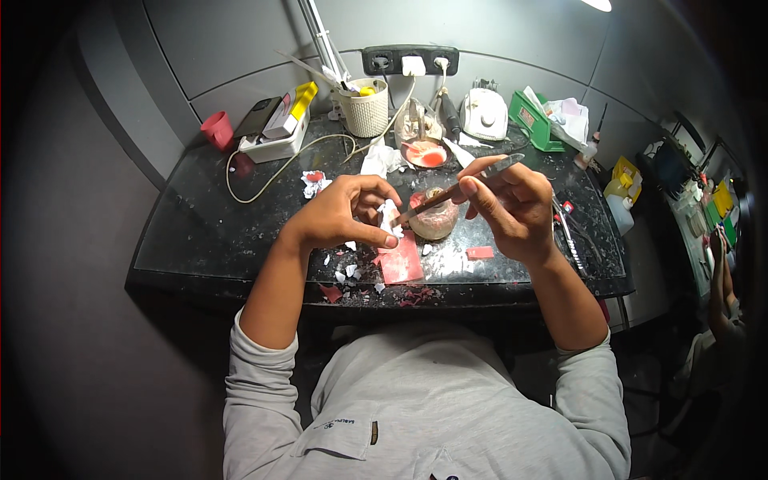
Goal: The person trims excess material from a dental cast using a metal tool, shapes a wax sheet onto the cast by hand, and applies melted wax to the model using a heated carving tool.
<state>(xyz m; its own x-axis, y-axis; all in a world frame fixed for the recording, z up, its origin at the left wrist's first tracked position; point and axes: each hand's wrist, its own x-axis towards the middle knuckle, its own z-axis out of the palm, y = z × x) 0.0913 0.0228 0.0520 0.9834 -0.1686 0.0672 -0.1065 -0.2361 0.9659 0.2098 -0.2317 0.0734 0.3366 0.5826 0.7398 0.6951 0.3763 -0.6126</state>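
My left hand (340, 212) grips a small, rough white piece (389, 214), probably plaster, between thumb and fingers. In my right hand (516, 212) is a slim knife (438, 200) with a dark brown handle. Its tip reaches the white piece, and its metal rear end sticks out past my fingers. Below my left hand lies a pink wax sheet (402, 262) on the table. Behind the knife sits a round, pink-stained pot (432, 224). White chips (350, 272) are scattered beside the sheet, and a small pink wax strip (480, 253) lies to its right.
A red cup (217, 130), a white box (276, 146) and a woven basket (366, 112) stand at the back left. A white control unit (485, 114) and a green box (534, 120) are at the back right. A cable (264, 192) loops across the left side.
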